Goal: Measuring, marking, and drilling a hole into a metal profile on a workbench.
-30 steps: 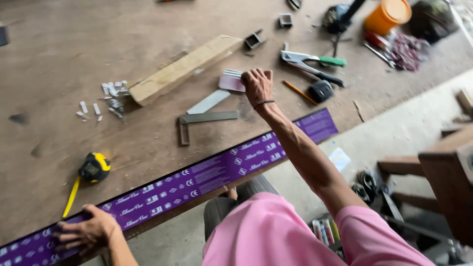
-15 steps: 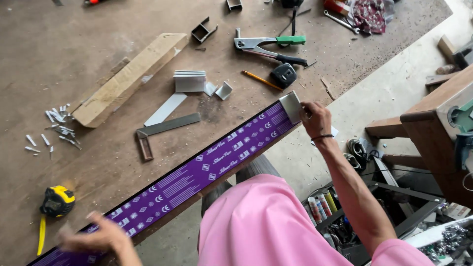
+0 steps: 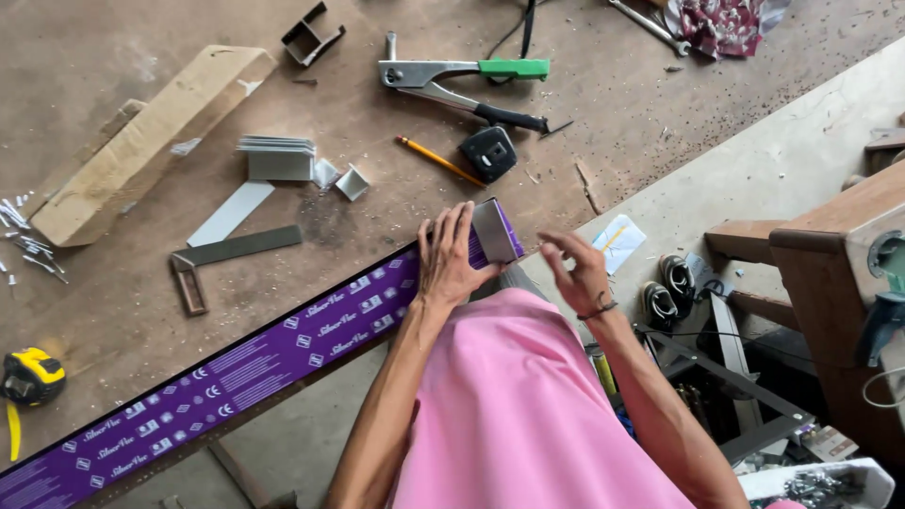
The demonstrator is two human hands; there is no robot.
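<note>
Left hand [image 3: 451, 256] has slid up to the purple bar's [image 3: 236, 372] end, fingers flat on it. Right hand [image 3: 577, 273] has let go, hovering open beside it.

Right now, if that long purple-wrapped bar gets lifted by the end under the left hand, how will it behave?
The purple-wrapped bar looks like a hollow metal section, open at its cut end, so probably stiff and light for its length. Gripped only where the left hand rests, it would likely swing and lever hard. The glossy wrap may be slippery.
</note>
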